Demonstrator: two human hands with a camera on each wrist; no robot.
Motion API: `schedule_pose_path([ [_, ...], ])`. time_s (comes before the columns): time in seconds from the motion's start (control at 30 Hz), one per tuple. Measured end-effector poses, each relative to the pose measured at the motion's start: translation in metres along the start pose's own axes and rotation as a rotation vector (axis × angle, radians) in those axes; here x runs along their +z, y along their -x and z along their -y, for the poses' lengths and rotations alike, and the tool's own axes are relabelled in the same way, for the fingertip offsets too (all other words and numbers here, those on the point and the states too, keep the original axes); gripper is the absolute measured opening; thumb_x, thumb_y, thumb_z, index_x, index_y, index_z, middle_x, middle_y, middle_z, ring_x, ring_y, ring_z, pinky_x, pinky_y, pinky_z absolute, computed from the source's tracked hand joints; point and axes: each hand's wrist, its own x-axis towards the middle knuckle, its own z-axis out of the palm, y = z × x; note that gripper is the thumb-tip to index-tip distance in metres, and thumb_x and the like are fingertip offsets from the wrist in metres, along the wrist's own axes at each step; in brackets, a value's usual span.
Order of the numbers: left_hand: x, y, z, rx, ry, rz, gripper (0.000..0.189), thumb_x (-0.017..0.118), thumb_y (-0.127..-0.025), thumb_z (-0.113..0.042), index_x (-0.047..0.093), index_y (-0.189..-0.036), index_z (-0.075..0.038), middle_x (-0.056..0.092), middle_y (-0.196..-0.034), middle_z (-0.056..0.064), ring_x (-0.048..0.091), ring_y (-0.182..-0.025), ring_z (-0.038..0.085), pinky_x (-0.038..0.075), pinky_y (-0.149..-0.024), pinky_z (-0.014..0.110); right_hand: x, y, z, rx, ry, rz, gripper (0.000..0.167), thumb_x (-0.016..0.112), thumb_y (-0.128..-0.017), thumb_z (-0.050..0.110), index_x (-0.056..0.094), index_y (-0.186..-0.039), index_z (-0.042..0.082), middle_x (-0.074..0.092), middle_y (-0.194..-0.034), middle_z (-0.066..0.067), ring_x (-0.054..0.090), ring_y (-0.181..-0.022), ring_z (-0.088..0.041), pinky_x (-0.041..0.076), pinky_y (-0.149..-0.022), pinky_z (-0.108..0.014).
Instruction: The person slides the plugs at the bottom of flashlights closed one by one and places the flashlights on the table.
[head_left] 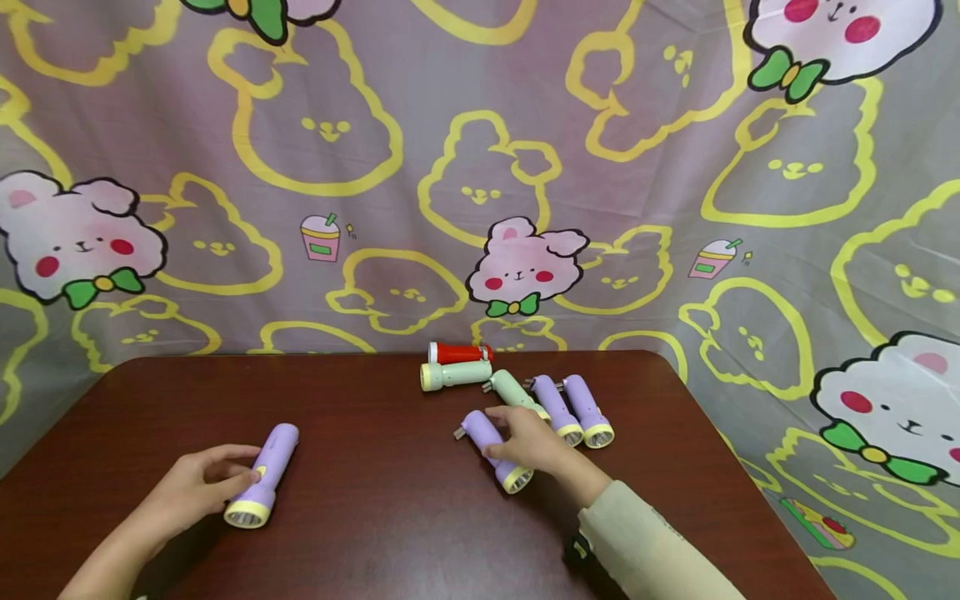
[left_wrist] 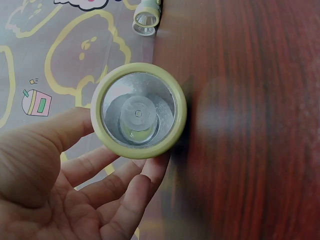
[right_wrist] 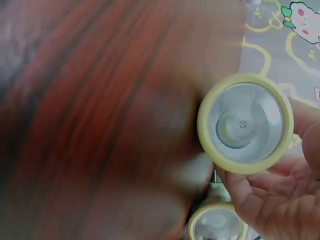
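On the left of the table, my left hand (head_left: 197, 487) holds a purple flashlight (head_left: 278, 450) between thumb and fingers. Its yellow-rimmed lens (left_wrist: 139, 112) faces the left wrist camera, low over the wood. Right of centre, my right hand (head_left: 534, 442) grips a second purple flashlight (head_left: 482, 428) around its body. Metal plug prongs (head_left: 460, 432) stick out from its rear end, and its lens end points toward me. In the right wrist view its yellow rim (right_wrist: 245, 168) hides part of the fingers, with another flashlight's lens (right_wrist: 217, 222) just below it.
At the back edge lie a red flashlight (head_left: 455, 354) and a pale green one (head_left: 467, 372). Another green flashlight (head_left: 513, 389) and two purple ones, the nearer (head_left: 551, 402) and the farther right (head_left: 582, 402), lie just beyond my right hand. A patterned curtain (head_left: 405, 208) hangs behind the brown table (head_left: 375, 533).
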Motion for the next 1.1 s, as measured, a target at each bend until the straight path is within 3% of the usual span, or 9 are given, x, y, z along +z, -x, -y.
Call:
schedule_pose_path([
  [0.33,0.002,0.000,0.001,0.023,-0.014,-0.029,0.049,0.063,-0.097,-0.021,0.052,-0.134,0.009,0.071,-0.105,0.015,0.058,-0.078,0.000,0.050,-0.063,0.028,0.002,0.003,0.004,0.029,-0.056,-0.041,0.060,0.078,-0.076,0.003,0.058,-0.132,-0.008,0.067,-0.124,-0.022,0.063,-0.110,-0.027,0.051,-0.094,-0.042],
  [0.7,0.001,0.001,0.000,0.007,-0.005,-0.016,0.051,0.062,-0.098,-0.022,0.049,-0.136,0.010,0.071,-0.108,0.017,0.060,-0.081,0.000,0.052,-0.066,0.030,0.003,0.008,0.001,0.077,-0.149,-0.095,0.058,0.077,-0.079,0.005,0.059,-0.134,-0.003,0.068,-0.121,-0.020,0.058,-0.076,-0.014,0.050,-0.069,-0.024],
  [1.1,0.003,0.002,0.001,0.005,-0.006,-0.036,0.051,0.062,-0.098,-0.023,0.050,-0.137,0.009,0.070,-0.110,0.018,0.059,-0.082,-0.001,0.050,-0.065,0.029,0.003,0.012,0.004,0.070,-0.193,-0.144,0.058,0.078,-0.077,0.003,0.060,-0.132,-0.003,0.066,-0.121,-0.020,0.062,-0.086,-0.021,0.051,-0.070,-0.025],
])
